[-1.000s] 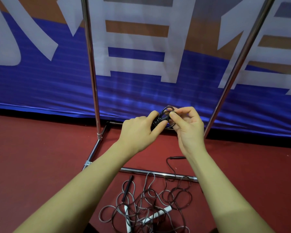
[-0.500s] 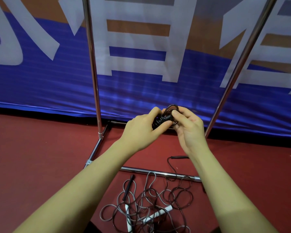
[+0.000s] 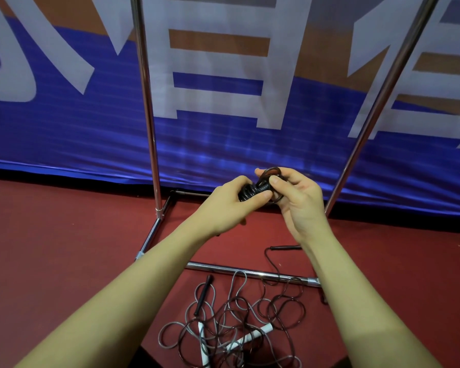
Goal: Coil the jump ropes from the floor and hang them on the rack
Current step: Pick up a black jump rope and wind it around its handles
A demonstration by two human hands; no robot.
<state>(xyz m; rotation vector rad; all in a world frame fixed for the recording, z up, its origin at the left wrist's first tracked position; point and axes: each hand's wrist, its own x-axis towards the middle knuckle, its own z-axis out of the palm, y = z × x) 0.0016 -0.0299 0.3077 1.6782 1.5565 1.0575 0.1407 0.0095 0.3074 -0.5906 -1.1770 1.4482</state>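
Both hands meet in front of the rack (image 3: 151,134), above the red floor (image 3: 51,248). The left hand (image 3: 227,207) grips a tight black coil (image 3: 251,191), thumb and fingers curled round it. The right hand (image 3: 296,200) pinches a loop of the same coil. More ropes (image 3: 231,325) lie tangled on the floor below.
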